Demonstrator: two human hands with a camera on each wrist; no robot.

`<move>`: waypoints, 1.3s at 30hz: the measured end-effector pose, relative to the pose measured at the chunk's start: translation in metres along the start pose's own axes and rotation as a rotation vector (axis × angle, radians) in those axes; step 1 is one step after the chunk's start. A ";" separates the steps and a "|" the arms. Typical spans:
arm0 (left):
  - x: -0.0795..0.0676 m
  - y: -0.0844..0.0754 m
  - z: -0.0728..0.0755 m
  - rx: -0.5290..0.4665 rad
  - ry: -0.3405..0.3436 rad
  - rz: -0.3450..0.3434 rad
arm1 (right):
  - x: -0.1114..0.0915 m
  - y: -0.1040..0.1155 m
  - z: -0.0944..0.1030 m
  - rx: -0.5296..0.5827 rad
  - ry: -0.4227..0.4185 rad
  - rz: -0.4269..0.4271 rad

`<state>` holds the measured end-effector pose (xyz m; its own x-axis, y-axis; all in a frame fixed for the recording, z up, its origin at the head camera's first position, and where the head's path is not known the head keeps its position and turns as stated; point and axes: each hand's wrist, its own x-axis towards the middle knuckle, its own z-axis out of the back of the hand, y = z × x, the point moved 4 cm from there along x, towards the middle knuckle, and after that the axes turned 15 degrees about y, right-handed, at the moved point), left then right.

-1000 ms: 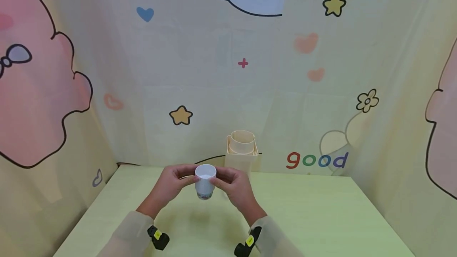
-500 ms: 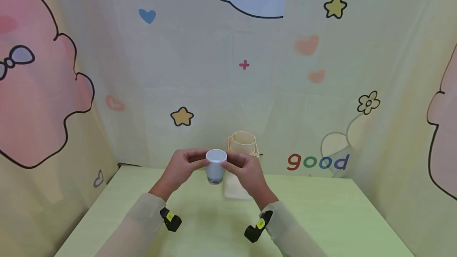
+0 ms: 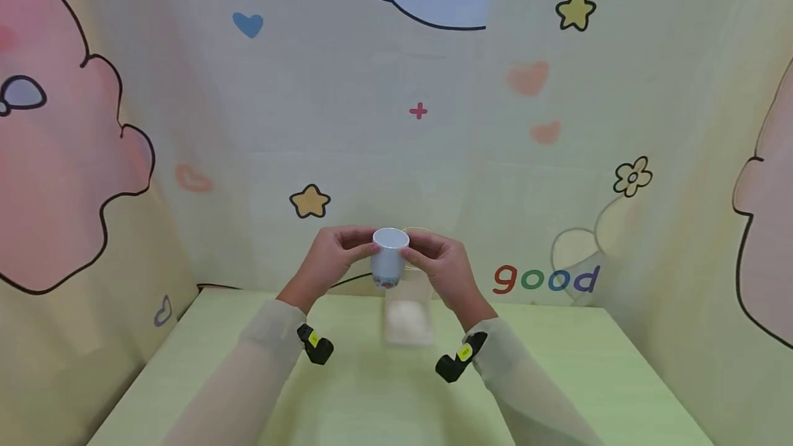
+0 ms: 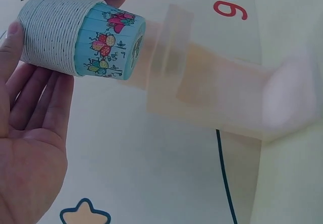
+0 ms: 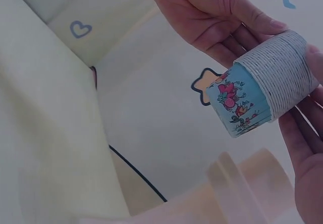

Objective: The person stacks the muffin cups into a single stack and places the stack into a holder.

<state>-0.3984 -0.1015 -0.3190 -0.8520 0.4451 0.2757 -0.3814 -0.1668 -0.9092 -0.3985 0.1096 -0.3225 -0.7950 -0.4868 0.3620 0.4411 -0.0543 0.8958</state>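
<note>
A stack of nested paper cups [image 3: 389,263] is held upright between both hands, raised above the table. My left hand [image 3: 334,258] grips its left side with the thumb in front and the fingers behind. On the other side my right hand [image 3: 445,263] holds it the same way. Many ribbed white rims and a blue base with a fruit print show on the cup stack [image 4: 83,37] in the left wrist view. Right behind stands a cream plastic cup dispenser [image 3: 409,319]; its upper part is mostly hidden by the cups and hands. Its round tube [image 5: 270,176] shows in the right wrist view.
The dispenser stands on a pale green table [image 3: 533,370], near the back. Behind it hangs a printed cloth backdrop [image 3: 347,102], with cloth walls on the left and right. Each wrist carries a small black camera [image 3: 316,345].
Both hands have carried the cup stack up, forward and to the right in the head view. It now overlaps the dispenser, whose top was visible before.
</note>
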 end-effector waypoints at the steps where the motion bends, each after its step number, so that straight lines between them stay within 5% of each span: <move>1: 0.002 -0.002 0.001 -0.003 -0.007 0.000 | 0.002 0.001 0.002 -0.006 0.002 -0.002; 17: 0.050 -0.023 -0.005 -0.040 0.007 -0.052 | 0.023 0.016 0.049 -0.059 -0.043 0.020; 39: 0.086 -0.016 -0.021 -0.085 -0.076 -0.020 | 0.038 -0.002 0.081 -0.095 -0.099 -0.059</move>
<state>-0.4584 -0.0421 -0.2871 -0.8705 0.3787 0.3144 -0.3697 -0.0816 -0.9256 -0.4631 0.1617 -0.2900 -0.8556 -0.3924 0.3376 0.4266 -0.1649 0.8893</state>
